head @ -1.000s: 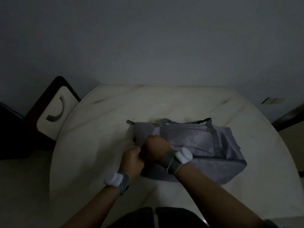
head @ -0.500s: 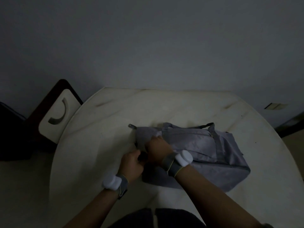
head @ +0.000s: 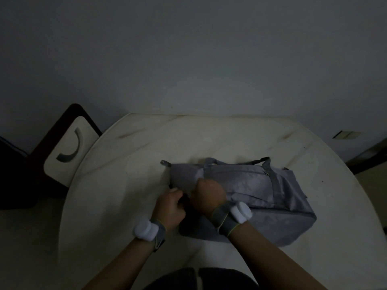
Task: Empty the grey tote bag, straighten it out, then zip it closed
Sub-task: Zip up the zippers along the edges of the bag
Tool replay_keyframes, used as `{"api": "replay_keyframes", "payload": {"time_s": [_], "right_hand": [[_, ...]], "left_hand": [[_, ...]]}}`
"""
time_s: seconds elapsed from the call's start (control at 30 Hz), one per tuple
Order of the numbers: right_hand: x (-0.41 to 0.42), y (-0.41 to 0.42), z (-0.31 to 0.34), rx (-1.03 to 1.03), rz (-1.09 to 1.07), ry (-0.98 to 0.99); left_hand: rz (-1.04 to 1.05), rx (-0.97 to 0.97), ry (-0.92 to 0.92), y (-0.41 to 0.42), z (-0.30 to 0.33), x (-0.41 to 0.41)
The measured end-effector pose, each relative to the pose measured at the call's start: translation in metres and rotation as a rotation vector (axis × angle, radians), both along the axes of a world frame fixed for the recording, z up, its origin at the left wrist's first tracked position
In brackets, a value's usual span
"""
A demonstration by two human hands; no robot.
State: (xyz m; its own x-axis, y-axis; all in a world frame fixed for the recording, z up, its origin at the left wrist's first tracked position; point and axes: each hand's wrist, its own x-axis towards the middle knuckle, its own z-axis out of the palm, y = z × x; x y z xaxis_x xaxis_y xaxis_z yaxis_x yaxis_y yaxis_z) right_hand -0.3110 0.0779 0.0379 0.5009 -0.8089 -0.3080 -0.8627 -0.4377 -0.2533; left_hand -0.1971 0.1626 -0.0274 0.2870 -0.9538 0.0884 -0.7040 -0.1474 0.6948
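Observation:
The grey tote bag (head: 259,189) lies on its side on the round white table (head: 129,185), its straps along the far edge. My left hand (head: 169,206) and my right hand (head: 209,195) are both closed on the bag's near left corner, close together, pinching fabric at its dark opening. What the fingers hold exactly is hidden by the hands and the dim light. A small tab (head: 165,163) sticks out from the bag's far left corner.
A dark-framed chair (head: 67,147) with a pale seat stands at the table's left. A grey wall runs behind the table. Dark furniture (head: 370,158) sits at the right edge. My knees (head: 199,279) are at the near table edge.
Both hands stay bunched at the bag's left corner, shifting only slightly. The view has tilted, so the table and bag sit lower in frame.

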Motion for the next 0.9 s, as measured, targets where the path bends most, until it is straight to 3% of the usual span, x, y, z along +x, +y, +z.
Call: {"api": "replay_keyframes", "payload": {"time_s": [0.1,0.3,0.63,0.8,0.9], "right_hand": [[-0.013,-0.006,-0.004,-0.002,-0.049,-0.079],[-0.042,-0.02,-0.004,-0.081,-0.099,-0.047],[-0.218,-0.081,-0.031,-0.299,-0.345,0.108],[-0.227,-0.091,-0.049,-0.311,-0.327,0.17],[-0.24,-0.089,-0.046,-0.283,-0.479,0.124]], "left_hand": [[-0.01,0.013,-0.138,-0.002,0.003,-0.004],[0.006,0.052,-0.209,-0.013,0.004,-0.005],[0.035,0.154,-0.171,-0.013,0.003,-0.004],[0.034,0.168,-0.213,-0.017,0.011,-0.005],[0.039,0.164,-0.235,-0.017,0.015,-0.006]]}}
